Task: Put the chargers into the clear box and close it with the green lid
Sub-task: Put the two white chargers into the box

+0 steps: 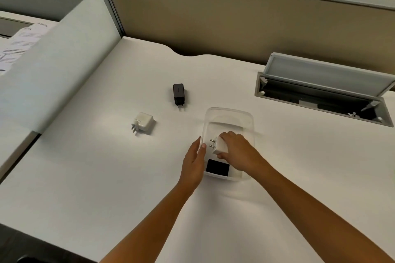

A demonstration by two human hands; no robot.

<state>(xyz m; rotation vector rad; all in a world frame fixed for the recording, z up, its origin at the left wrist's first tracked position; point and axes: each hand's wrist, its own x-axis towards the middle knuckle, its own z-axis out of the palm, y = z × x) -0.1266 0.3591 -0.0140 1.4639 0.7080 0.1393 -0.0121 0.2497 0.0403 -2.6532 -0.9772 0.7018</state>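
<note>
The clear box (229,113) stands on the white desk near the middle. My right hand (237,151) is inside it, shut on a white charger (220,146) whose two prongs point left. A black charger (217,167) lies in the box's near end. My left hand (195,162) rests flat against the box's left wall, fingers around its rim. A black charger (178,93) and a second white charger (143,123) lie on the desk to the left of the box. No green lid is in view.
An open cable tray with a raised grey flap (324,89) is sunk into the desk at the right. A tan partition (235,19) runs along the back. A white divider panel (64,60) borders the left side, papers (19,45) behind it.
</note>
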